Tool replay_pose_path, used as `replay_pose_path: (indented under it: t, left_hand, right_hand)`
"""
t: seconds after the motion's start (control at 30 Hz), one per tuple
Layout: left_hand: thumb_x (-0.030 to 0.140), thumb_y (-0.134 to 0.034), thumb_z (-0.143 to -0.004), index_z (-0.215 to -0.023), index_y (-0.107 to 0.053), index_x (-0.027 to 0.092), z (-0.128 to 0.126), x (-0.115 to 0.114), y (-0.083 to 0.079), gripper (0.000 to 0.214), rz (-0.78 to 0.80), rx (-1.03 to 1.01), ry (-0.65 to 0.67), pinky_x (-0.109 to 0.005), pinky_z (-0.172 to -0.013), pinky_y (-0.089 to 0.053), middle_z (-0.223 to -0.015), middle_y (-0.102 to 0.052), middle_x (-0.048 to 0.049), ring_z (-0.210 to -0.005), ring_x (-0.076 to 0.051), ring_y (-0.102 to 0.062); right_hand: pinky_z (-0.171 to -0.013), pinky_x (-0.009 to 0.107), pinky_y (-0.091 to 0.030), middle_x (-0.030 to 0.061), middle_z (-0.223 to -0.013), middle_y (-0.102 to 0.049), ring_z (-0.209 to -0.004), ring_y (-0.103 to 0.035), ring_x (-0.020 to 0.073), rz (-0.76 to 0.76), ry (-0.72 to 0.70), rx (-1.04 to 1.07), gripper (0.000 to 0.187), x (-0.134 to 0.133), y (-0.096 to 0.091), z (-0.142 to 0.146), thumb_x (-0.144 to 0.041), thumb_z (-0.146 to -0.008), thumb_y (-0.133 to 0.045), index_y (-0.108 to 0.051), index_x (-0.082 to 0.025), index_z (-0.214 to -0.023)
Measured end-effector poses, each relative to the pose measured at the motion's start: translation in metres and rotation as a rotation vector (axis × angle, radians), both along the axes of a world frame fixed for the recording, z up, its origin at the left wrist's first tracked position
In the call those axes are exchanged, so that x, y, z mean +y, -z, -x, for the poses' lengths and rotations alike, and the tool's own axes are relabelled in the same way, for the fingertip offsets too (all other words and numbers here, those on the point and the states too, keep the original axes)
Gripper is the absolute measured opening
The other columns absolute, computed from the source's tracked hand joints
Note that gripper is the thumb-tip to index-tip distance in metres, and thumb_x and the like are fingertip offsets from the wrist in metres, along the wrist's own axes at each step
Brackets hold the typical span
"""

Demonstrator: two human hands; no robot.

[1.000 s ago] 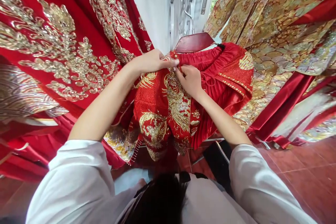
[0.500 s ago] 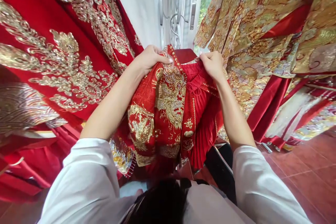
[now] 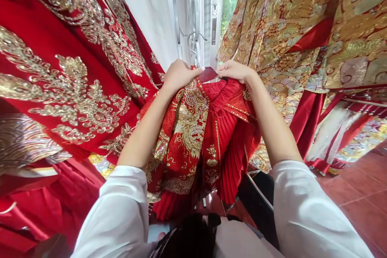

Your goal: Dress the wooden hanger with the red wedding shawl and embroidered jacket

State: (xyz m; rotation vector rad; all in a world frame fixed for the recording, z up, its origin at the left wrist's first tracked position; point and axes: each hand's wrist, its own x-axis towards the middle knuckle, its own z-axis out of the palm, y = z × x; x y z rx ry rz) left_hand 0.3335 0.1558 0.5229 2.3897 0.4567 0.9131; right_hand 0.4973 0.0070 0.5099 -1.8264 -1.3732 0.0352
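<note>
A red jacket (image 3: 190, 129) with gold embroidery and beaded edges hangs open over a red pleated skirt (image 3: 231, 149). Both are on a dark red hanger (image 3: 208, 73) with a metal hook. My left hand (image 3: 182, 75) is closed on the jacket's shoulder beside the collar, thumb on top and fingers largely hidden. On the other side, my right hand (image 3: 236, 70) grips the jacket's other shoulder at the hanger's arm, its fingertips close to the hanger's middle. How much of the hanger it holds is unclear.
Red garments with gold beadwork (image 3: 75, 88) hang close on the left. Gold patterned robes (image 3: 281, 60) hang on the right. Ahead are a white door edge with a lock plate (image 3: 214, 24) and metal bars. Red tiles (image 3: 356, 193) cover the floor.
My right hand has slid inward along the shoulder toward the hanger's middle, and my left hand has shifted slightly toward the hanger too. The view has tilted, so the garments sit lower.
</note>
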Motion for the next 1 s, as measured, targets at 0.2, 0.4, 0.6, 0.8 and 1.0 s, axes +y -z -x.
replay_pose_path:
  t: [0.2, 0.4, 0.6, 0.8, 1.0]
  left_hand:
    - [0.045, -0.06, -0.07, -0.072, -0.056, 0.018, -0.003, -0.007, 0.022, 0.027, -0.15, -0.153, -0.137, -0.034, -0.071, -0.038, -0.07, -0.057, -0.0099, -0.086, -0.027, -0.053]
    - [0.037, -0.056, -0.071, -0.078, -0.057, 0.019, 0.004, -0.009, 0.027, 0.019, -0.141, -0.179, -0.121, -0.035, -0.076, -0.038, -0.076, -0.057, -0.0082, -0.087, -0.026, -0.051]
    - [0.029, -0.059, -0.066, -0.084, -0.058, 0.014, 0.013, 0.003, 0.013, 0.023, -0.048, -0.044, 0.16, -0.03, -0.072, -0.042, -0.082, -0.059, -0.0073, -0.081, -0.021, -0.053]
    - [0.032, -0.057, -0.069, -0.092, -0.063, 0.011, 0.016, 0.012, 0.011, 0.032, 0.097, -0.006, 0.403, -0.027, -0.072, -0.046, -0.091, -0.064, -0.0097, -0.085, -0.02, -0.056]
    - [0.036, -0.055, -0.07, -0.08, -0.065, 0.013, 0.02, 0.005, 0.013, 0.027, -0.057, -0.046, 0.245, -0.026, -0.067, -0.042, -0.075, -0.06, -0.005, -0.073, -0.017, -0.052]
  right_hand:
    - [-0.061, 0.025, -0.045, -0.0011, -0.056, -0.061, -0.059, -0.054, 0.0099, 0.103, -0.167, 0.112, 0.031, 0.013, -0.02, 0.006, -0.044, -0.065, -0.073, -0.07, -0.015, -0.074]
    - [-0.061, 0.024, -0.045, 0.0, -0.055, -0.06, -0.058, -0.054, 0.0089, 0.285, -0.23, 0.251, 0.028, 0.017, -0.022, 0.012, -0.042, -0.071, -0.071, -0.069, -0.014, -0.07]
    - [-0.068, 0.029, -0.045, 0.0031, -0.066, -0.062, -0.067, -0.055, 0.0131, -0.036, 0.148, -0.123, 0.022, 0.028, -0.011, 0.006, -0.033, -0.082, -0.06, -0.067, -0.014, -0.072]
    - [-0.088, 0.041, -0.041, 0.0096, -0.097, -0.066, -0.097, -0.056, 0.0225, -0.506, 0.542, -0.557, 0.028, 0.015, 0.048, 0.044, -0.028, -0.091, -0.04, -0.066, -0.02, -0.094]
    - [-0.096, 0.042, -0.039, 0.0072, -0.109, -0.065, -0.109, -0.052, 0.0236, -0.425, 0.459, -0.659, 0.036, 0.023, 0.098, 0.068, -0.022, -0.09, -0.038, -0.06, -0.024, -0.118]
